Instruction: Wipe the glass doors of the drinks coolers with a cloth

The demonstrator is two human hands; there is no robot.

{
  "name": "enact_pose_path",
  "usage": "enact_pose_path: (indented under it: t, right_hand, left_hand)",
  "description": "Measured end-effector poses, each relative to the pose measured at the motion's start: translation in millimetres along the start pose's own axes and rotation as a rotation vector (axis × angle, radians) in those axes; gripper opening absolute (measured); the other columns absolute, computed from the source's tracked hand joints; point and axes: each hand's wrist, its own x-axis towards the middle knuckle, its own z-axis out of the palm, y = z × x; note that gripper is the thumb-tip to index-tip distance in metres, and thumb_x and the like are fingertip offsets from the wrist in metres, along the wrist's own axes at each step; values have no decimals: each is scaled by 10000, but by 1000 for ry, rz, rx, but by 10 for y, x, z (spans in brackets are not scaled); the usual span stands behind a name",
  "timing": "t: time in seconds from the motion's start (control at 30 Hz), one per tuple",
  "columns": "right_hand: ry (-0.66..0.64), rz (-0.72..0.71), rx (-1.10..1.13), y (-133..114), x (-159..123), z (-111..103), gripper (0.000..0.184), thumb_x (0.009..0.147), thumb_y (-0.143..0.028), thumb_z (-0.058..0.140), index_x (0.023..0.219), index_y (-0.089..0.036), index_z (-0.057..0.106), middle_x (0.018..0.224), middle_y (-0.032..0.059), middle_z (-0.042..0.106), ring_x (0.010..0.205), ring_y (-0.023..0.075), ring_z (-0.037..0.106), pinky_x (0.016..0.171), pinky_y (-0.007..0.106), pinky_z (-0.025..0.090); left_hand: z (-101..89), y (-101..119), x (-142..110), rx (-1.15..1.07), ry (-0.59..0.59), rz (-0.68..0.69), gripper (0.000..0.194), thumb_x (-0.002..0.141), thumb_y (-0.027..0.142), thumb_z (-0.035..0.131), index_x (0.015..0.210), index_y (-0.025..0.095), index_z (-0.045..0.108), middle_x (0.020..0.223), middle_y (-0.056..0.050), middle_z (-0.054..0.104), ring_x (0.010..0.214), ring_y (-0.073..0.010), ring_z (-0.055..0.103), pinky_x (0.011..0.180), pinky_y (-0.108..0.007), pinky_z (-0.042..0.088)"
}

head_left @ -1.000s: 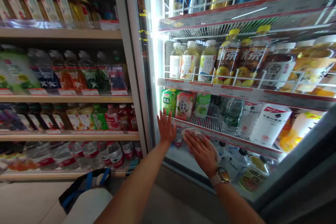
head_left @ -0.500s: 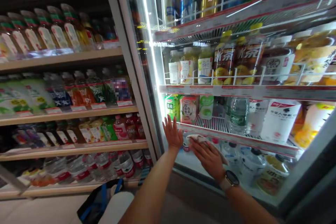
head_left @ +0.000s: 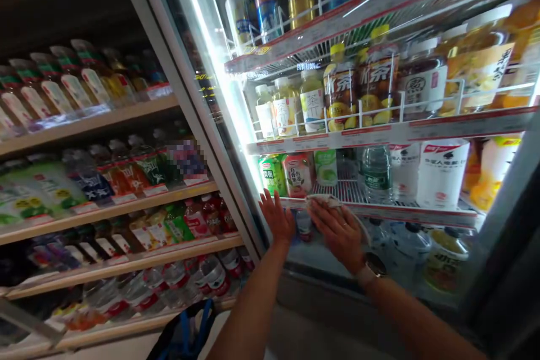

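Well, the person's right hand (head_left: 337, 233) lies flat with its fingers straight, pressing a folded white cloth (head_left: 324, 200) against the glass door (head_left: 314, 253) of a drinks cooler: a flat press, not a closed grip. A round-faced wristwatch (head_left: 373, 266) sits on that wrist. Just beside it, the left hand (head_left: 277, 216) is wide open, its fingers spread on the same glass, holding nothing. Behind the glass stand a green drink carton (head_left: 272, 174), a pink-labelled carton (head_left: 297, 174) and a clear water bottle (head_left: 377, 174), under a red-edged shelf strip (head_left: 363, 134). Farther left, light wooden shelves (head_left: 105, 209) carry bottled drinks, above a blue-strapped bag (head_left: 185, 332).
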Motion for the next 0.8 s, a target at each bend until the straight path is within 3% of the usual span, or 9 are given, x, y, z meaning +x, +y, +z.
enact_pose_path:
  t: [0.1, 0.2, 0.33, 0.47, 0.7, 0.8]
  right_hand:
    - [-121, -159, 68, -90, -223, 94, 504, 946, -54, 397, 1391, -269, 498, 1391, -2, 575, 1222, 110, 558, 1139, 332, 312]
    - [-175, -234, 48, -31, -200, 48, 477, 955, -60, 399, 1383, -244, 504, 1423, -19, 543, 1252, 105, 534, 1159, 320, 292]
    - [-31, -62, -8, 172, 110, -164, 494, 952, -78, 418, 1416, -237, 472, 1397, 12, 567, 1344, 144, 462, 1213, 373, 184]
    - [98, 92, -40, 191, 243, -233, 556, 933, -75, 418, 1462, -248, 414, 1362, 43, 595, 1332, 176, 485, 1209, 395, 203]
    - [-164, -246, 112, -123, -222, 104, 590, 916, -6, 333, 1468, -204, 392, 1396, 13, 572, 1194, 108, 584, 1108, 292, 391]
    - [-173, -256, 100, -62, -162, 64, 547, 918, -17, 368, 1436, -181, 440, 1417, 13, 552, 1268, 121, 529, 1151, 308, 342]
  left_hand:
    - [-16, 31, 18, 44, 19, 11, 592, 1001, 369, 255, 1551, 193, 121, 1637, -82, -13, 1501, -296, -10, 1227, -536, 29]
    - [-18, 41, 28, 68, 42, 21, 598, 1001, 375, 245, 1550, 179, 112, 1635, -106, 26, 1501, -293, 6, 1215, -565, 63]
    - [-9, 20, 17, 82, 32, 5, 605, 997, 375, 259, 1548, 161, 130, 1630, -131, 43, 1500, -291, 9, 1217, -536, 70]
    - [8, -4, 3, 80, 21, 3, 621, 991, 385, 269, 1545, 143, 129, 1620, -162, 78, 1498, -302, 22, 1202, -566, 97]
    - [11, 3, 15, 89, 53, 25, 595, 995, 366, 271, 1541, 157, 163, 1619, -151, 97, 1499, -289, 41, 1207, -542, 101]
    - [10, 9, 21, 80, 65, 30, 586, 997, 356, 270, 1543, 171, 166, 1625, -136, 83, 1500, -286, 39, 1212, -528, 86]
